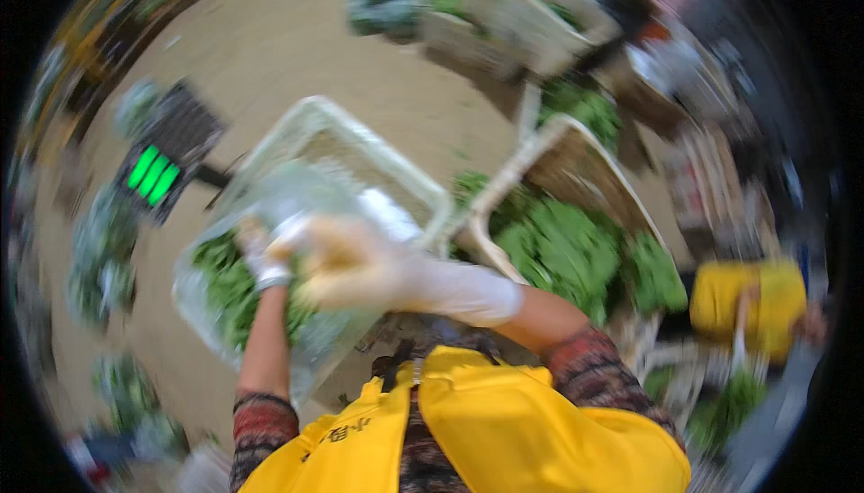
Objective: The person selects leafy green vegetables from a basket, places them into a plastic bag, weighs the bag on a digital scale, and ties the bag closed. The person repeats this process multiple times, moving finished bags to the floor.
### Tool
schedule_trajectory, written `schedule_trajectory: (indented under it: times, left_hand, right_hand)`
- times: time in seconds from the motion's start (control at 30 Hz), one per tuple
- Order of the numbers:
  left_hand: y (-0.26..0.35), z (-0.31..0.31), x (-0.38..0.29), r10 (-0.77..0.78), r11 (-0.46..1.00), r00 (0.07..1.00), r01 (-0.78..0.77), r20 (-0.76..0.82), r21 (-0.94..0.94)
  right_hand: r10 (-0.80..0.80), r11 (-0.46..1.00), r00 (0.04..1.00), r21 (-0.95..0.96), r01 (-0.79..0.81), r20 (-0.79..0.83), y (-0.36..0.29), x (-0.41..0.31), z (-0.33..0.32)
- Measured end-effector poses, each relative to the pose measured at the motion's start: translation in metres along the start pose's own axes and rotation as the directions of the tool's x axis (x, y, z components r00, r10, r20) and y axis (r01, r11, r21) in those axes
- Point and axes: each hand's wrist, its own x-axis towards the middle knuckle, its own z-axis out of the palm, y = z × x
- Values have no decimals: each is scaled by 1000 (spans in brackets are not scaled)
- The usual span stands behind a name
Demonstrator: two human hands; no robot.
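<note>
A clear plastic bag (202, 297) of leafy greens (219, 290) lies before me, partly over a white foam box (405, 162). My left hand (256, 250), in a pale glove, is at the greens; blur hides whether it grips them or the bag. Closer to the camera, my right hand (364, 260) reaches across in a whitish glove with its fingers curled. Motion blur hides whether anything is in it, and it covers part of the bag and greens. To the right, another foam box (601, 155) holds large green leaves (560, 250).
Beyond the bag stands a scale with a green-lit display (154, 176). Bagged vegetables (104, 250) lie on the floor at left, with another bagged bundle (388, 4) at the far side. More foam boxes (526, 14) stand at upper right. A person in yellow (749, 304) is at right, near greens (729, 405).
</note>
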Motion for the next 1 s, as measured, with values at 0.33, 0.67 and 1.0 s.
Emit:
schedule_trajectory:
  times: [0.33, 0.67, 1.0]
  left_hand:
    - [-43, -32, 72, 266, 934, 960, -235, 86, -270]
    - [69, -144, -100, 9, 357, 798, -566, -603, -743]
    - [299, -8, -435, 758, 289, 595, -675, -269, -678]
  right_hand:
    - [-359, 559, 751, -772, -303, -555, 82, -230, 39]
    - [-37, 938, -630, 191, -290, -776, 160, -698, 109]
    - [279, 597, -831, 765, -242, -480, 217, -1019, 129]
